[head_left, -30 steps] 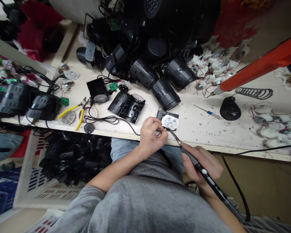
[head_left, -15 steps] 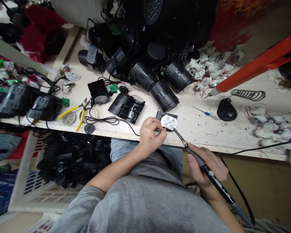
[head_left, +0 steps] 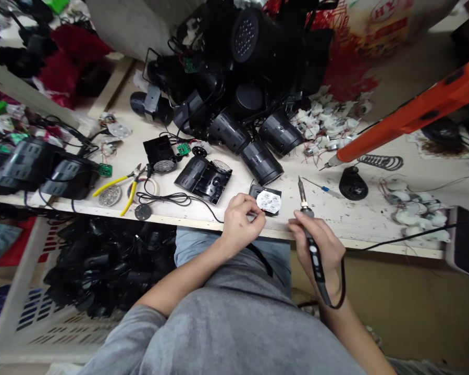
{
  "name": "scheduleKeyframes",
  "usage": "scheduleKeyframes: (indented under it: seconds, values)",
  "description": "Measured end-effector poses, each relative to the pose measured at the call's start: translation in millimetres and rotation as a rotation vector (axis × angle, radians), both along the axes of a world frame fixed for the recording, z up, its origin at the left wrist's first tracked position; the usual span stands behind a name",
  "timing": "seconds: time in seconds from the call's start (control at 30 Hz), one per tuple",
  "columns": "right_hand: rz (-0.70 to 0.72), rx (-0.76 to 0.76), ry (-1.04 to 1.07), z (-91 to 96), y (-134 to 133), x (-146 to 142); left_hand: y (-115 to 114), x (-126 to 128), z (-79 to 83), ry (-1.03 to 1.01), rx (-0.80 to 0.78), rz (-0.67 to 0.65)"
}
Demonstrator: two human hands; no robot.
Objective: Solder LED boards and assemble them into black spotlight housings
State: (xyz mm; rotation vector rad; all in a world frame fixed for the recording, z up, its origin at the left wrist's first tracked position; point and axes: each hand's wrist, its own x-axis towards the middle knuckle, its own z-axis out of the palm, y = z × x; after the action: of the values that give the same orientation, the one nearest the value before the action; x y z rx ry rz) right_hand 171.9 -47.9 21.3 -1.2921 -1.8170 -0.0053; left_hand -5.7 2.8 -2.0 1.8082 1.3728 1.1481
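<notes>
Along the front edge of the bench (head_left: pixel 359 221), yellow-handled pliers (head_left: pixel 115 183) lie at the left, beside an opened black lamp housing (head_left: pixel 203 179). Behind it, closed black spotlight housings (head_left: pixel 261 161) stand assembled, while loose wired white discs (head_left: pixel 414 208) lie heaped towards the right end. The left hand (head_left: pixel 240 219) is closed, its fingertips at the edge of a small black plate (head_left: pixel 254 191) that carries a white LED disc (head_left: pixel 268 202), just in from the front edge; what they pinch is hidden. The right hand (head_left: pixel 316 239) grips a soldering iron (head_left: pixel 311 237), its tip pointing up and clear of the disc. Whether the disc's joints are soldered cannot be told.
</notes>
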Motion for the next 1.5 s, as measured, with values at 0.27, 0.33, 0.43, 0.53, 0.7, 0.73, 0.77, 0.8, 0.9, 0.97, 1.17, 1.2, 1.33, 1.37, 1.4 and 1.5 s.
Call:
scheduleKeyframes:
  seconds: [0.27, 0.33, 0.43, 0.53, 0.7, 0.73, 0.77, 0.8, 0.9, 0.97, 1.17, 1.2, 1.33, 1.37, 1.4, 1.5]
  values:
    - [0.186, -0.009, -0.02, -20.0, 41.9, -4.5, 0.4, -1.8, 0.5, 0.023, 0.049, -0.02]
    - [0.17, -0.007, -0.02, -21.7, 42.2, -6.4, 1.1, -3.0, 0.9, 0.01, 0.033, -0.031]
    - [0.137, 0.006, -0.032, -22.3, 40.0, -8.4, 1.4, -5.1, 0.4, -0.011, 0.007, -0.071]
    - [0.116, 0.011, -0.053, -22.4, 38.5, -9.4, 0.9, -6.7, -1.1, -0.02, 0.014, -0.107]
    - [0.114, 0.003, -0.045, -22.9, 38.7, -9.5, -0.4, -7.8, -0.8, -0.059, -0.018, -0.109]
    - [0.118, 0.0, -0.044, -23.0, 38.7, -9.4, -0.7, -7.9, -0.1, -0.075, -0.028, -0.109]
    - [0.123, -0.002, -0.045, -23.1, 38.5, -9.1, -0.9, -8.0, 0.7, -0.091, -0.035, -0.107]
    - [0.127, -0.002, -0.046, -23.3, 38.3, -8.9, -1.1, -8.1, 1.4, -0.105, -0.04, -0.103]
    - [0.126, -0.004, -0.05, -24.5, 37.4, -8.6, -1.5, -8.3, 2.8, -0.129, -0.051, -0.067]
    - [0.116, -0.004, -0.052, -25.9, 37.3, -9.4, -1.5, -8.4, 2.9, -0.131, -0.056, -0.047]
    - [0.077, 0.02, -0.098, -21.2, 35.5, -11.3, -1.4, -8.7, 1.4, -0.13, -0.02, -0.042]
    - [0.067, 0.022, -0.098, -18.2, 32.8, -9.0, -1.2, -8.7, 1.4, -0.133, -0.016, -0.039]
    - [-0.018, -0.058, -0.017, -5.7, 12.3, 15.8, 0.3, -9.0, 2.2, -0.144, -0.02, -0.019]
    - [-0.075, -0.079, 0.023, -3.8, 6.4, 25.6, 0.9, -9.2, 2.6, -0.141, -0.021, -0.019]
    - [-0.157, -0.098, 0.067, -2.7, 1.1, 36.2, 1.5, -9.6, 3.1, -0.135, -0.02, -0.023]
    - [-0.503, -0.096, 0.23, -4.2, -7.2, 69.4, 2.4, -10.6, 5.0, -0.112, -0.012, -0.041]
